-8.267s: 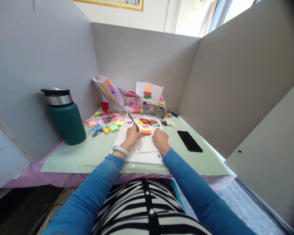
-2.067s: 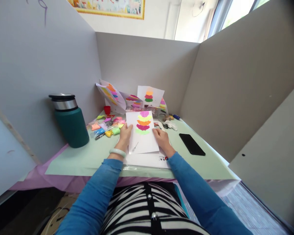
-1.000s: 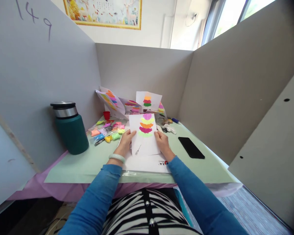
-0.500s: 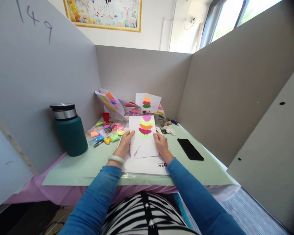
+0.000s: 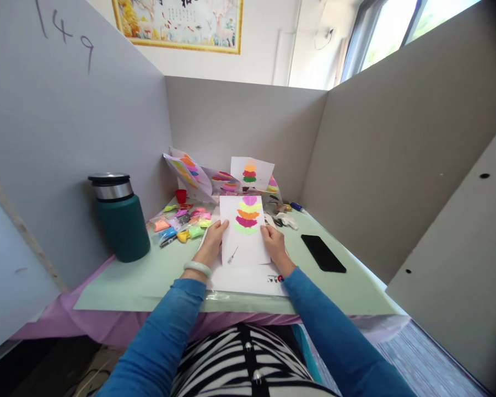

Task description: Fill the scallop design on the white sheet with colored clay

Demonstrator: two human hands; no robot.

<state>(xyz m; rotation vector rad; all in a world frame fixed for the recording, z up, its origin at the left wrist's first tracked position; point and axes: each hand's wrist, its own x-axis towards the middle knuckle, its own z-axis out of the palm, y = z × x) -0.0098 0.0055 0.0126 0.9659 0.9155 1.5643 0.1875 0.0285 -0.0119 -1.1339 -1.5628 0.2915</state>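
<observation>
Left hand (image 5: 212, 241) pinching the left edge of a white sheet (image 5: 244, 232), thumb on top near the side of the coloured shapes; a pale bangle (image 5: 197, 268) round the wrist. Right hand (image 5: 275, 244) gripping the sheet's right edge the same way, fingers curled behind the paper. Sheet held tilted up off the surface (image 5: 149, 275), near its middle, lower edge just above a flat stack of white paper (image 5: 248, 278) lying close to the near edge. Five stacked shapes on the sheet, pink at the top, then yellow, orange, magenta and pale green. Small bags of coloured clay (image 5: 182, 220) scattered towards the far left corner, beside a red cup (image 5: 181, 196). Green flask (image 5: 119, 216) with a steel collar standing at the left edge. More decorated sheets (image 5: 223, 176) propped against the far partition. Black phone (image 5: 323, 253) lying flat near the right edge, well apart from the right hand.
</observation>
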